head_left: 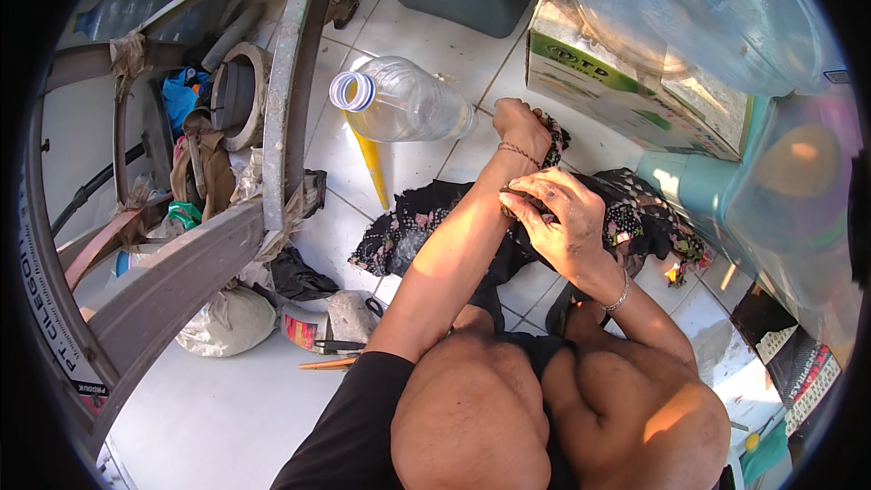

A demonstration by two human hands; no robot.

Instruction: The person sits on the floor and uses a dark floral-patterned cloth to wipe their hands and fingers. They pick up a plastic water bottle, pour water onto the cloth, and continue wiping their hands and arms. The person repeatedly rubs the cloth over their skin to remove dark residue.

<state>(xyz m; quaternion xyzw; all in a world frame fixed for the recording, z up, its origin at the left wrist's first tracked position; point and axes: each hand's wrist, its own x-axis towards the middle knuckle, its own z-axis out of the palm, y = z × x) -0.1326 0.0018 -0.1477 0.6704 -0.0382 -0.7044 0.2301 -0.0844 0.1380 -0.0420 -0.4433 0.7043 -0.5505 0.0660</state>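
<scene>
My left hand (523,127) is closed in a fist, with a bunched end of dark floral cloth (635,209) showing beside it. The cloth spreads over the tiles under my forearms, black with pink flowers and pale dots. My right hand (564,222) is held against my left forearm, thumb and fingers pinched together. Something dark shows between those fingertips, too small to make out. Left of my left hand, an uncapped clear plastic bottle (404,98) leans toward the camera. Partly hidden behind it is a yellow tapered piece (370,163).
A metal-framed rack (295,100) with rags and a tape roll (243,95) stands at left. Near its foot lie a white bag (227,322), scissors (340,345) and a grey stone-like block (352,316). At right are a cardboard box (626,95) and translucent plastic containers (798,181).
</scene>
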